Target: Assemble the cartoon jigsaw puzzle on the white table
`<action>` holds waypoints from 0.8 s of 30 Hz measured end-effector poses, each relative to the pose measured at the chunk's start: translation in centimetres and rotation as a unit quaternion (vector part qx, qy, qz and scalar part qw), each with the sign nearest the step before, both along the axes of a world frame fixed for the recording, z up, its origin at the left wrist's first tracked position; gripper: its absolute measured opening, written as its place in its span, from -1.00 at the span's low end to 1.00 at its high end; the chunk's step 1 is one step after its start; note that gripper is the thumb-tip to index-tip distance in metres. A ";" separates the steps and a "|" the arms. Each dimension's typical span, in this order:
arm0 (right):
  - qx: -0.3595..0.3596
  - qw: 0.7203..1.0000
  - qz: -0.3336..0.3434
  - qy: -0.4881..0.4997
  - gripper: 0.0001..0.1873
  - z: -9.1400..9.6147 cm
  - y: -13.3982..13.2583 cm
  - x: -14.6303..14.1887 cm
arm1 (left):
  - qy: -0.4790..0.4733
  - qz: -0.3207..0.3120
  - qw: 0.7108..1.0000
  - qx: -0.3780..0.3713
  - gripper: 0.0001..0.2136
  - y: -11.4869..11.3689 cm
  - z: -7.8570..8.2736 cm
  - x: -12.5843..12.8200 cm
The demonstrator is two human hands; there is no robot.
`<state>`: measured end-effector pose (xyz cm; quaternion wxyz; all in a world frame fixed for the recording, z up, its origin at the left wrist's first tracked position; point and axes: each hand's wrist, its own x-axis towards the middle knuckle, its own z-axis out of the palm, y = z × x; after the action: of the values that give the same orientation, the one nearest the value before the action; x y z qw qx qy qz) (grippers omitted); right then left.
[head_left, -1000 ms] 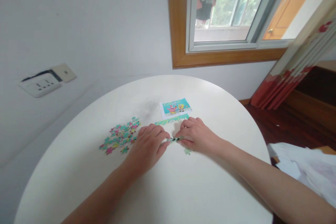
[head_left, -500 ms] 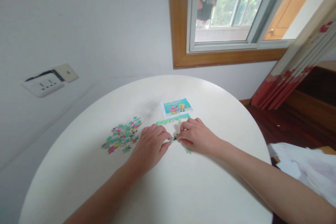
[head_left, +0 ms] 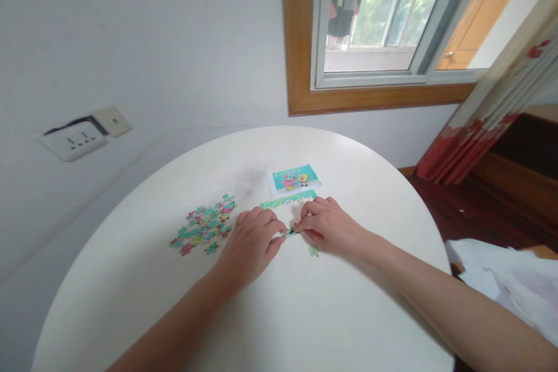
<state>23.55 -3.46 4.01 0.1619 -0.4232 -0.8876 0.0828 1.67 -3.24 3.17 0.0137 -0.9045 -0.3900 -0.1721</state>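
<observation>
Both hands rest on a round white table [head_left: 305, 314]. My left hand [head_left: 250, 244] and my right hand [head_left: 329, 225] meet fingertip to fingertip, each pinching small dark jigsaw pieces [head_left: 290, 232] held between them. A joined green strip of puzzle [head_left: 288, 199] lies just beyond the fingers. A single green piece [head_left: 313, 251] lies under my right wrist. Left of my left hand spreads a heap of loose pink and teal pieces [head_left: 203, 225]. A small cartoon reference picture [head_left: 294, 178] lies farther back.
The table stands against a white wall with a socket plate [head_left: 74, 138]. A wood-framed window [head_left: 383, 29] is behind it, and a red-patterned curtain [head_left: 488, 122] hangs at the right. White cloth [head_left: 505, 285] lies low on the right over a dark wood floor.
The hands have stayed together at the same spot, fingers shifting slightly on the small pieces. The view has drifted a little.
</observation>
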 end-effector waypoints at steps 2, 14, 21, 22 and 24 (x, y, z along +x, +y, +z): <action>0.001 1.000 0.000 0.006 -0.77 0.0 0.0 0.1 | -0.001 0.002 1.000 0.001 -0.89 0.0 0.1 0.0; -0.010 0.998 -0.030 0.057 -0.70 -0.1 2.0 2.8 | 0.004 0.005 1.000 0.007 -0.90 0.2 0.2 -0.4; -0.018 0.993 -0.054 0.099 -0.73 0.1 2.7 3.8 | -0.009 0.004 1.000 0.004 -0.89 0.4 -0.4 -0.2; -0.019 0.992 -0.061 0.107 -0.74 0.2 2.7 3.8 | -0.009 0.004 1.000 0.003 -0.89 0.3 -0.4 -0.2; -0.018 0.990 -0.071 0.117 -0.75 0.3 2.7 3.9 | -0.009 0.005 1.000 0.000 -0.89 0.3 -0.4 -0.2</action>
<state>27.43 -0.76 4.35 0.2624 -0.4750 -0.8289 0.1356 1.48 -2.93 2.76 0.0112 -0.9011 -0.3944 -0.1799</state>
